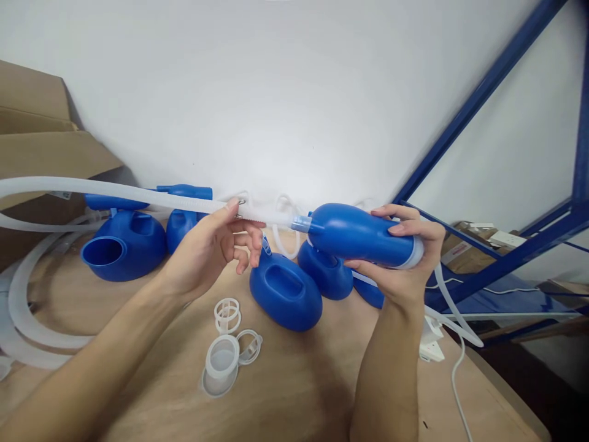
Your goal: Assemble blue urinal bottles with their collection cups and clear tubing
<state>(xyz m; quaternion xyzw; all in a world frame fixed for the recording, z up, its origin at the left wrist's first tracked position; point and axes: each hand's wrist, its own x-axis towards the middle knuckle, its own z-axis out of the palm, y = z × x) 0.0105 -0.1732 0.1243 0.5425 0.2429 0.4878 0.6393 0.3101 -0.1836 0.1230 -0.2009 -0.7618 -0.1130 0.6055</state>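
My right hand (405, 245) is wrapped round a blue plastic urinal funnel (354, 233), held level above the table. A clear ribbed connector (301, 223) sticks out of its left end, and a pale rim shows at its right end. The white flexible hose (193, 201) comes in from the left and meets the connector; how far it overlaps is hard to tell. My left hand (221, 242) pinches the hose near this end, thumb on top beside a small metal clip (241, 202). Its lower fingers are loosely curled beneath.
On the wooden table (276, 380) stand several blue urinal bottles, one (285, 291) below my hands, another (124, 245) at left. White ring caps (223, 356) lie in front. Coiled hose (27, 307) and a cardboard box (41, 123) are left; a blue metal frame (478, 110) rises right.
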